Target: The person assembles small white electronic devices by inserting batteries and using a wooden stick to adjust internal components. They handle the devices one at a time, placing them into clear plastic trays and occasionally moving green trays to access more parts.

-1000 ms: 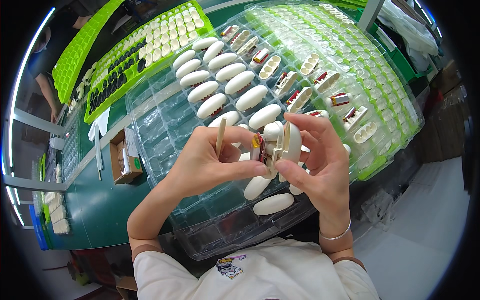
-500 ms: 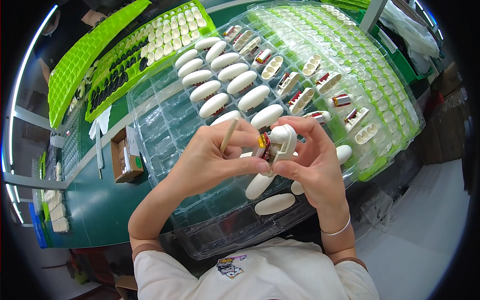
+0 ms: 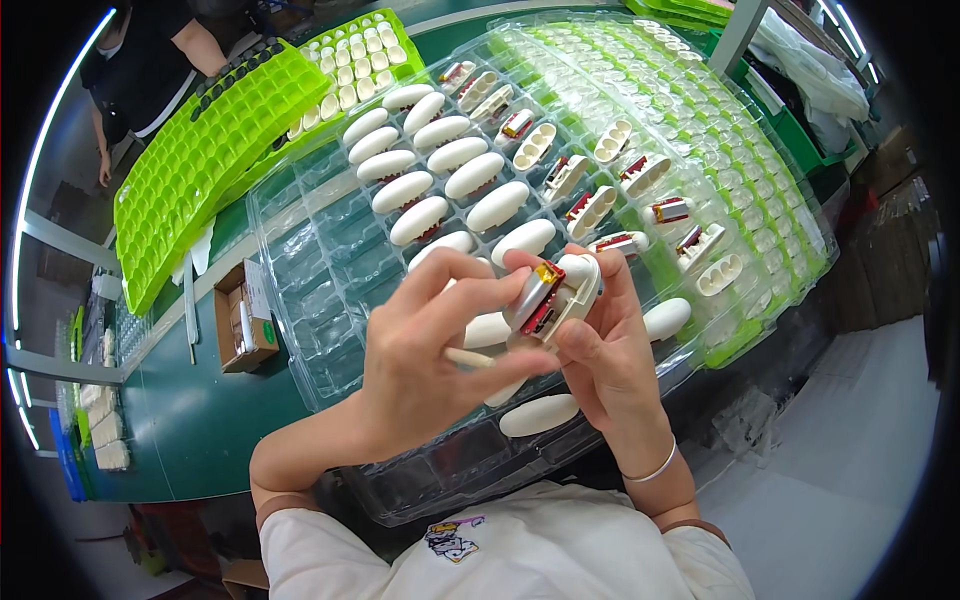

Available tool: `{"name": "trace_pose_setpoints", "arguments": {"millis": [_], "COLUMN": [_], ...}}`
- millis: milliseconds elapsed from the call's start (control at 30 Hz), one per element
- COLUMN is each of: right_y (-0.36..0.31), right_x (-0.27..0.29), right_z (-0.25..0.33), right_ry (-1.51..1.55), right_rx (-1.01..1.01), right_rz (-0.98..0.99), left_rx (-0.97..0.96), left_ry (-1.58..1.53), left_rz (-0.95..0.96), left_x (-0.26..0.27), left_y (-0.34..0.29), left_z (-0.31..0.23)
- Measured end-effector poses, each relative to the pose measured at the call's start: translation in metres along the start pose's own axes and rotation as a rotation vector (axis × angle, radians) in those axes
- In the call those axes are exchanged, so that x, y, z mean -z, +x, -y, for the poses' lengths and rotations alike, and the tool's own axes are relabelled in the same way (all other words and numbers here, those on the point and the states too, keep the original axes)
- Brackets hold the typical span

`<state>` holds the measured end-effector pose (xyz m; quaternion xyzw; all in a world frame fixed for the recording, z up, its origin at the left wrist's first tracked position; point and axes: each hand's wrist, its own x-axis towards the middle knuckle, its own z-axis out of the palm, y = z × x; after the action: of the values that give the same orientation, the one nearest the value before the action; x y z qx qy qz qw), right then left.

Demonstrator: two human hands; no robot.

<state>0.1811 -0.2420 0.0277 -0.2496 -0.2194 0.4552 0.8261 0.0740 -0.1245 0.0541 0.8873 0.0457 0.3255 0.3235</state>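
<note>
1. Green bench top [image 3: 200,420] is carrying a wide clear blister tray [image 3: 330,260] whose pockets are filling with white oval shells [image 3: 420,190], some closed and some lying open with red and metal parts showing; a lime-green grid tray [image 3: 200,150] is sitting to the left, and a small cardboard box [image 3: 243,330] is lying near it.
2. Both hands are meeting over the tray's near rows. The right hand [image 3: 610,350] is clamping an open white shell [image 3: 575,290] from below and behind.
3. The left hand [image 3: 430,350] is pressing thumb and forefinger onto the red-and-gold insert [image 3: 540,295] in that shell, while a thin wooden stick [image 3: 468,357] is lying tucked under its fingers.
4. Compared with a second ago, the stick is no longer pointing upward; it is now lying flat in the palm, and the fingertips themselves are doing the seating.
5. That shift suggests the insert is nearly home and closing the shell is coming up.
</note>
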Motion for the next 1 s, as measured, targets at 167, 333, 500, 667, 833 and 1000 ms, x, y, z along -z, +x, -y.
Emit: {"name": "trace_pose_setpoints", "arguments": {"millis": [167, 333, 500, 667, 833, 1000], "right_y": [-0.004, -0.005, -0.006, 0.001, 0.003, 0.001], "right_x": [-0.004, -0.009, -0.025, -0.033, -0.019, -0.011], "right_z": [-0.006, -0.018, -0.015, -0.015, -0.02, -0.005], "right_ry": [-0.004, -0.024, 0.08, 0.083, 0.165, 0.116], "right_rx": [0.062, 0.173, 0.157, 0.181, 0.244, 0.241], "right_rz": [-0.062, -0.106, -0.127, -0.269, -0.22, -0.382], "left_rx": [-0.002, -0.037, -0.086, -0.123, -0.131, -0.003], "left_ry": [0.138, 0.175, 0.084, 0.063, 0.125, 0.032], "left_rz": [-0.006, -0.039, -0.029, -0.03, 0.068, 0.297], "left_x": [-0.006, -0.006, -0.008, -0.022, -0.022, 0.003], "left_y": [-0.001, 0.001, -0.001, -0.01, -0.016, -0.011], "left_z": [-0.01, -0.01, -0.007, -0.007, -0.008, -0.027]}}
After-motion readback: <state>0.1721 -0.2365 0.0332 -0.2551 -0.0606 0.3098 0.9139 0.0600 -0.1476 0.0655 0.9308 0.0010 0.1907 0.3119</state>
